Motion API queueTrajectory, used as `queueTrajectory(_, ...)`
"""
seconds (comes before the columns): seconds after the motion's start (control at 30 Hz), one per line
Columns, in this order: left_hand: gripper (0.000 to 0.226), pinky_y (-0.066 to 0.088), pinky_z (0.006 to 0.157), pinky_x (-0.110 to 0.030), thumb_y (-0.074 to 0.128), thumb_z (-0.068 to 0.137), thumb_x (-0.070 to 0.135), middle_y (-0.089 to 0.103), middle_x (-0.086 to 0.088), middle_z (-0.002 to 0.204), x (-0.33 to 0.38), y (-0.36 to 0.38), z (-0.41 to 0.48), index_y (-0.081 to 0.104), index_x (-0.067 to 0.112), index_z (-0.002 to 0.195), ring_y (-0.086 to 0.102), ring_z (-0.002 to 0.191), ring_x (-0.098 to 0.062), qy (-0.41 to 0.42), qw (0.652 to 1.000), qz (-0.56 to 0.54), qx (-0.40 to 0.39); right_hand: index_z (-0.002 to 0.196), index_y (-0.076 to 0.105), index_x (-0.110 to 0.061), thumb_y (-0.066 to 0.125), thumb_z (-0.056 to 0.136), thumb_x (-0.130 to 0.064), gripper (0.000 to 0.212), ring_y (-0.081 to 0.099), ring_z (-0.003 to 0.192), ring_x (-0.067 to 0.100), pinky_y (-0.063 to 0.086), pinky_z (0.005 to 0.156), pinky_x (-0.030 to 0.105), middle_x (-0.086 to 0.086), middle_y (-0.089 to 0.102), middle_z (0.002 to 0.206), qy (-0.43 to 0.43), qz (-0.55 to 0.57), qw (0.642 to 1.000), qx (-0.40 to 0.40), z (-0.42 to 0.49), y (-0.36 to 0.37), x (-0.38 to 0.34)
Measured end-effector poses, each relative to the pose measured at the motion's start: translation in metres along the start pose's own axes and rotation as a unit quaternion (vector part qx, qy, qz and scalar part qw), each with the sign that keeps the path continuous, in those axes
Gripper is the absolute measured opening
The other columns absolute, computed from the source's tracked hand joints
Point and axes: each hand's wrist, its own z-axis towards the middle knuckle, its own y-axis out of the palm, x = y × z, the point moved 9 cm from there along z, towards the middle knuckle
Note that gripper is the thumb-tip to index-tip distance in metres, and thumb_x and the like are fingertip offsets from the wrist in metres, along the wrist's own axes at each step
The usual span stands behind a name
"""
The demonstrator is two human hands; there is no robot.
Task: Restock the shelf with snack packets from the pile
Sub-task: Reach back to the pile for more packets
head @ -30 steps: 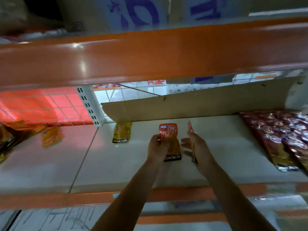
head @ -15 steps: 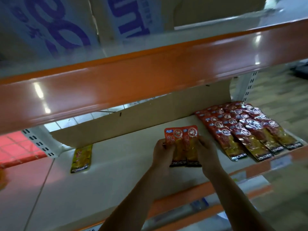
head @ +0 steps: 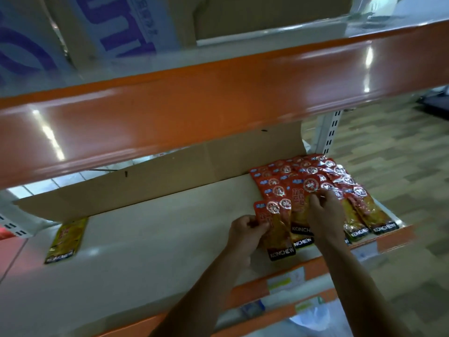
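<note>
Here, left hand [head: 245,231]: I pinch a packet [head: 279,234] by its edge.
Right hand [head: 325,215]: I pinch a second packet [head: 297,207] against the row [head: 340,176], at the shelf's [head: 158,239] 3 o'clock.
Yellow packet [head: 65,239]: 9 o'clock.

Both bare forearms reach up and forward from the lower edge of the view, side by side, the right reaching further. The left hand [head: 245,233] has its fingers curled, thumb and fingertips pinching the left edge of a snack packet [head: 277,229]. The right hand [head: 324,212] (its back toward the camera) curls its fingers onto a second snack packet [head: 297,203].
</note>
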Motion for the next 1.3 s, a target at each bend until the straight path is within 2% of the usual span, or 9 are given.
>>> queueTrajectory(0.23,0.012,0.058,0.08,-0.036,0.077,0.079,0.02,0.073,-0.001,0.091,-0.002,0.03,-0.003,0.067,0.019,0.086,0.069,0.086,-0.018,0.038,0.996,0.067,0.041,0.091,0.057,-0.009,0.048,0.093,-0.009,0.009,0.046,0.059,0.016,0.036,0.051,0.024,0.007,0.056,0.075,-0.017,0.018,0.999,-0.045,0.04,-0.011,0.007)
queueTrajectory(0.4,0.019,0.055,0.069,-0.023,0.078,0.077,0.03,0.066,0.012,0.08,0.011,0.034,-0.01,0.062,0.027,0.087,0.064,0.074,-0.002,0.097,0.969,0.206,0.095,0.091,0.058,-0.01,0.047,0.093,-0.012,0.011,0.043,0.058,0.014,0.035,0.049,0.024,0.004,0.052,0.072,-0.017,0.046,0.995,-0.083,0.051,-0.007,0.012)
queueTrajectory(0.57,0.03,0.056,0.079,-0.035,0.078,0.076,0.036,0.07,0.007,0.089,0.015,0.034,-0.015,0.062,0.021,0.098,0.066,0.082,-0.008,0.102,0.954,0.262,0.109,0.088,0.056,-0.015,0.048,0.093,-0.011,0.01,0.045,0.06,0.014,0.038,0.05,0.029,0.007,0.054,0.075,-0.024,0.072,0.99,-0.122,0.053,0.001,0.012)
queueTrajectory(0.73,0.042,0.056,0.08,-0.033,0.077,0.075,0.044,0.069,0.006,0.095,0.021,0.035,-0.014,0.06,0.018,0.104,0.065,0.086,-0.01,0.102,0.938,0.311,0.111,0.084,0.051,-0.026,0.048,0.094,-0.008,0.022,0.043,0.055,0.006,0.037,0.043,0.014,-0.003,0.051,0.07,-0.049,0.083,0.987,-0.128,0.048,0.009,0.0)
queueTrajectory(0.8,0.044,0.055,0.08,-0.034,0.076,0.076,0.047,0.068,0.006,0.094,0.021,0.037,-0.013,0.059,0.017,0.104,0.064,0.085,-0.01,0.096,0.937,0.319,0.102,0.086,0.05,-0.029,0.048,0.094,-0.008,0.023,0.044,0.056,0.009,0.038,0.046,0.02,-0.002,0.052,0.072,-0.053,0.082,0.986,-0.139,0.047,0.014,-0.004)
queueTrajectory(0.97,0.044,0.053,0.078,-0.028,0.073,0.077,0.051,0.067,0.007,0.096,0.021,0.039,-0.01,0.059,0.02,0.104,0.063,0.084,-0.009,0.096,0.933,0.334,0.094,0.093,0.055,-0.012,0.047,0.095,-0.009,0.009,0.043,0.059,0.012,0.034,0.05,0.025,0.001,0.05,0.071,-0.044,0.089,0.982,-0.159,0.049,0.022,-0.005)
queueTrajectory(1.07,0.037,0.051,0.073,-0.022,0.063,0.085,0.052,0.067,0.008,0.098,0.034,0.031,-0.013,0.059,0.022,0.106,0.061,0.082,-0.004,0.136,0.925,0.322,0.146,0.102,0.056,-0.012,0.048,0.095,-0.012,0.011,0.046,0.054,0.005,0.037,0.046,0.019,-0.001,0.053,0.072,-0.043,0.083,0.983,-0.157,0.048,0.025,-0.005)
queueTrajectory(1.23,0.04,0.046,0.068,-0.007,0.054,0.093,0.045,0.062,0.012,0.102,0.065,0.029,-0.009,0.046,0.026,0.127,0.057,0.078,0.008,0.211,0.946,0.186,0.162,0.11,0.051,-0.023,0.049,0.096,-0.017,0.015,0.054,0.064,0.003,0.042,0.049,0.012,-0.006,0.058,0.084,-0.046,0.069,0.979,-0.188,0.035,0.047,-0.01)
queueTrajectory(1.3,0.05,0.053,0.076,-0.015,0.058,0.092,0.041,0.058,0.013,0.107,0.066,0.035,-0.001,0.035,0.034,0.136,0.063,0.089,0.0,0.21,0.963,0.122,0.12,0.111,0.051,-0.022,0.048,0.097,-0.017,0.016,0.057,0.072,0.003,0.042,0.053,0.01,-0.009,0.058,0.089,-0.051,0.055,0.975,-0.208,0.029,0.06,-0.014)
